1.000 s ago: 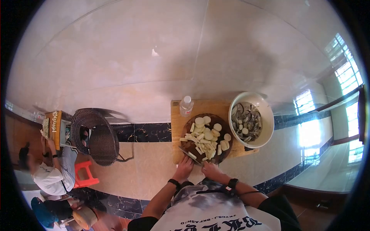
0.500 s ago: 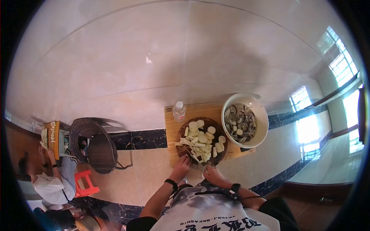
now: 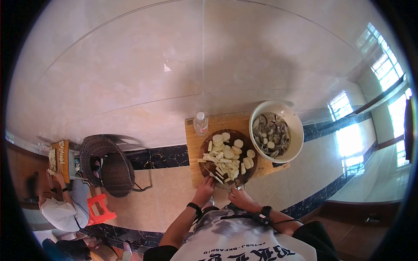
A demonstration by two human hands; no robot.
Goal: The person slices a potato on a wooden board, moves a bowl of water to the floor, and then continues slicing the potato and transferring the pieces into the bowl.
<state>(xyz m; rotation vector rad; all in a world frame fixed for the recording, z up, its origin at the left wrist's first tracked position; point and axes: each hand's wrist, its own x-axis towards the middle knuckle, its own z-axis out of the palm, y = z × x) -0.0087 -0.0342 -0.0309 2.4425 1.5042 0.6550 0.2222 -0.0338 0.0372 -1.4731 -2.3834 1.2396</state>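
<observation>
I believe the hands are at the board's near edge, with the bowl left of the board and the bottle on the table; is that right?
Not quite: the head view shows the bowl right of the board, not left. The left hand and right hand are at the board's near edge, and the bottle is on the table.

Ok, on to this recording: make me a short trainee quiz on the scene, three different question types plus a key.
1. Which of the camera wearer's hands is nearer the off-white round bowl?
2. True or false: the clear plastic bottle with a white cap stands upright on the light-brown wooden table.
3. Fill in: the pale cut sticks and round slices lie on a dark-brown, round ____.

Key: 1. The right hand. 2. True. 3. Cutting board.
</observation>
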